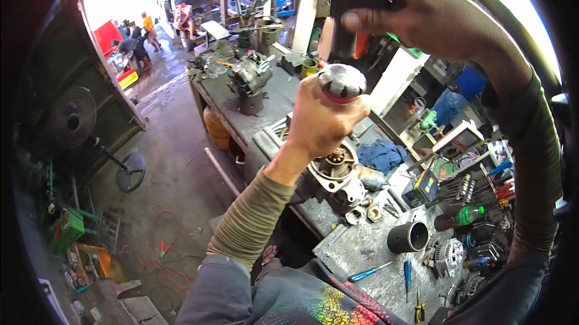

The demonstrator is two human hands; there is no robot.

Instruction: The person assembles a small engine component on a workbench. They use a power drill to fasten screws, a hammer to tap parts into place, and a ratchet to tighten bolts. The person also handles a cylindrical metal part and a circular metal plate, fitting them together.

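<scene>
while the left hand wraps tight round a handle, whose silvery, red-banded end pokes up past the knuckles, the right hand hangs high off to the right beside a dark thing, and i can't tell whether its fingers grip that or merely overlap it. the left fist sits over the motor, which rests on the bench with its round opening facing up; i'd guess the full-fist hold is for steadiness, though the handle's lower end is hidden. farther along, another unit perches on a short drum, probably to lift it clear of the worktop. a blue rag lies just beside the motor, handy, i suppose, for greasy fingers. two screwdrivers and some pliers lie loose at the near end, likely for easy reach, with a black tube close by.
</scene>
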